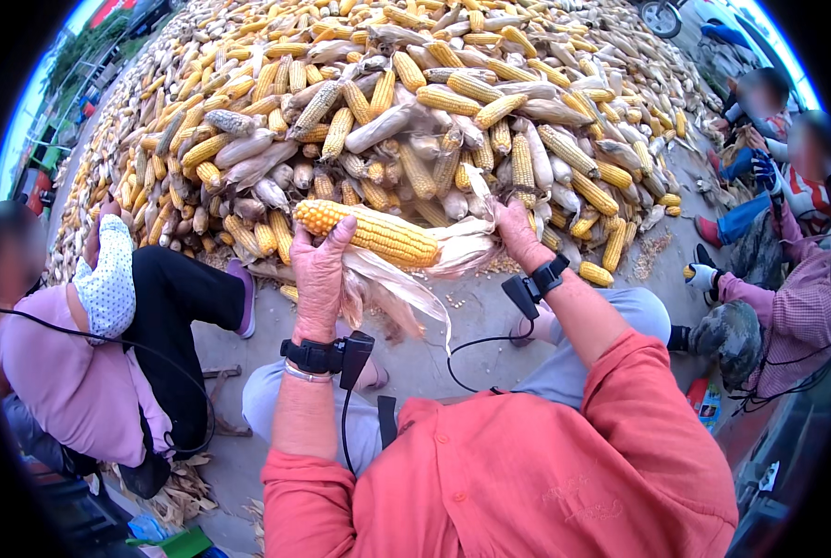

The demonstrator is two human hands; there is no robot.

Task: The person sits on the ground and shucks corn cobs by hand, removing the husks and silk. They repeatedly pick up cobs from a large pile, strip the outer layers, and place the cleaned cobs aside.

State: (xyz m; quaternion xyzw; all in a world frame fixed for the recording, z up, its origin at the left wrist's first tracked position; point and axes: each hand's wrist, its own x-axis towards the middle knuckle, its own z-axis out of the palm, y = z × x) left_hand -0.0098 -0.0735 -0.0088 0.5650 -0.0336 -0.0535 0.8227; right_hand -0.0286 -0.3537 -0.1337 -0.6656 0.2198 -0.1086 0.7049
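My left hand [323,268] grips a yellow ear of corn [387,237] near one end, its thumb across the kernels. Pale dry husk [394,282] hangs from the ear below this hand. At the ear's other end, my right hand [515,227] pinches husk leaves [467,240] that are peeled back and still joined to the base. Both wrists carry black strapped devices with cables. Just beyond my hands rises a large heap of corn ears [415,104], some bare and yellow, some in husks.
A person in pink [73,370] sits close at my left. Several people sit at the right, one with a gloved hand [701,276] on a corn piece. Loose kernels [457,300] and husks [178,492] lie on the concrete. A motorcycle wheel [661,19] shows behind the heap.
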